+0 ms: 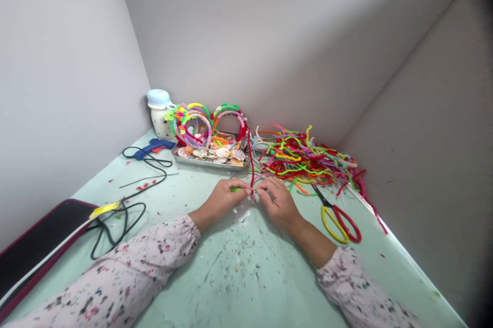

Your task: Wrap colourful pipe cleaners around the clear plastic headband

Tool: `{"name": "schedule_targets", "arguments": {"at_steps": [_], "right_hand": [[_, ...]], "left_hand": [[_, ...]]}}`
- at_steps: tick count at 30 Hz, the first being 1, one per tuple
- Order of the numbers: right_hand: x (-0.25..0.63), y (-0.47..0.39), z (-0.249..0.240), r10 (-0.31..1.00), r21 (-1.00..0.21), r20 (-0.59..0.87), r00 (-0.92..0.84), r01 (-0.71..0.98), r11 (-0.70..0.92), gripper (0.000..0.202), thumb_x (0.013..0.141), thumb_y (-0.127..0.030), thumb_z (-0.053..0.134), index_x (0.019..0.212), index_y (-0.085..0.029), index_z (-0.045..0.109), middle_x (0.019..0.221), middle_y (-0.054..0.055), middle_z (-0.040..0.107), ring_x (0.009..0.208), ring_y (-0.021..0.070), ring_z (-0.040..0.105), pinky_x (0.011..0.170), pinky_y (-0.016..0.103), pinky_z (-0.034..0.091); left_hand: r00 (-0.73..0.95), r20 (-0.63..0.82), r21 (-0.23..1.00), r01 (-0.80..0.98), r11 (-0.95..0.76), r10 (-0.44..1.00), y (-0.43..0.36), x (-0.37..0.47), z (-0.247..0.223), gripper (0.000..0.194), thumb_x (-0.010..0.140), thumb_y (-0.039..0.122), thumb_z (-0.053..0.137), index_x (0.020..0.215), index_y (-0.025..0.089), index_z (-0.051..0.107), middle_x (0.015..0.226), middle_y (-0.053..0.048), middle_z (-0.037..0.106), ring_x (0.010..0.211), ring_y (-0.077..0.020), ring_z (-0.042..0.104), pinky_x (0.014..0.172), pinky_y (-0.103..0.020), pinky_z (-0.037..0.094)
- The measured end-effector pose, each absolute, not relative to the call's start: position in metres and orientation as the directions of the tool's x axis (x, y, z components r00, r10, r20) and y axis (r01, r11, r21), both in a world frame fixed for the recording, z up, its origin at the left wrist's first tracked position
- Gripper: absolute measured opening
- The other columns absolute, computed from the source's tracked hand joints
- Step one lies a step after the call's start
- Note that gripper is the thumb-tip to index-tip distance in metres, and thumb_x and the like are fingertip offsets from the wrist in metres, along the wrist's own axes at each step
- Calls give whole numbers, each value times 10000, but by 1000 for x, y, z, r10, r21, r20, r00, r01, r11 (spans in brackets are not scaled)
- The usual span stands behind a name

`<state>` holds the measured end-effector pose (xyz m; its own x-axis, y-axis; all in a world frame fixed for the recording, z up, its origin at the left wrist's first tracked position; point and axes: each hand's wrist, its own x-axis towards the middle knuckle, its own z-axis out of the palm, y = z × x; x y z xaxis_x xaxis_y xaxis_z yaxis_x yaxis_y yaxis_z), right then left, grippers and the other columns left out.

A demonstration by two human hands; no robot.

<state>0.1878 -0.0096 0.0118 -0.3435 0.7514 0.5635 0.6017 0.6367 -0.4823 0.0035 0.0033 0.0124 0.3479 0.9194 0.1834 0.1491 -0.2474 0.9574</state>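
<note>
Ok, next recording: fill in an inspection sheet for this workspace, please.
Surface: speckled pale green tabletop, small red scraps at left.
Work items: upright red pipe cleaner; mixed pipe cleaner pile at right.
Clutter: scissors, blue glue gun, tray of shells with headbands.
Hands: left hand pinches the red pipe cleaner; right hand alongside, grip unclear.
Cables: black cord loosely looped; white cable over a dark, red-edged object.
Surroundings: plain grey walls; lidded cup back left.

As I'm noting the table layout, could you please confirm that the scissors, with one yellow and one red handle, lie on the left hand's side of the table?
Not quite: the head view shows the scissors on the right hand's side of the table, not the left. They do have one yellow and one red handle.
</note>
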Motion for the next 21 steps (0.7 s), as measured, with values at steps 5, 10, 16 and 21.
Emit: {"name": "schedule_targets", "arguments": {"at_steps": [5,10,16,21], "right_hand": [[188,-9,11,744,-457,565,-357,616,642,165,905,-247,440,799,-193,554,770,27,539,795,186,485,763,330,353],[188,-8,10,742,-448,569,-355,622,642,158,904,-245,443,801,-191,550,776,28,538,796,186,485,763,331,354],[188,-9,11,732,-448,576,-363,609,655,158,907,-241,437,807,-192,550,783,26,544,797,182,489,761,331,359],[187,-9,10,734,-452,580,-354,609,651,158,904,-237,441,802,-192,553,777,27,549,791,183,495,756,338,370]], "left_hand": [[368,229,922,214,-322,901,2,3,12,222,786,311,560,803,137,696,754,-28,620,634,-118,525,601,-216,416],[382,259,898,243,-367,887,2,3,12,212,804,293,540,813,139,685,806,-39,636,667,-125,541,614,-217,419],[384,270,888,255,-382,883,1,5,13,208,803,289,538,794,140,682,796,-37,632,666,-126,541,614,-216,415],[368,248,907,236,-348,896,1,6,13,202,790,286,548,766,135,680,742,-30,619,631,-120,524,590,-213,404]]}}
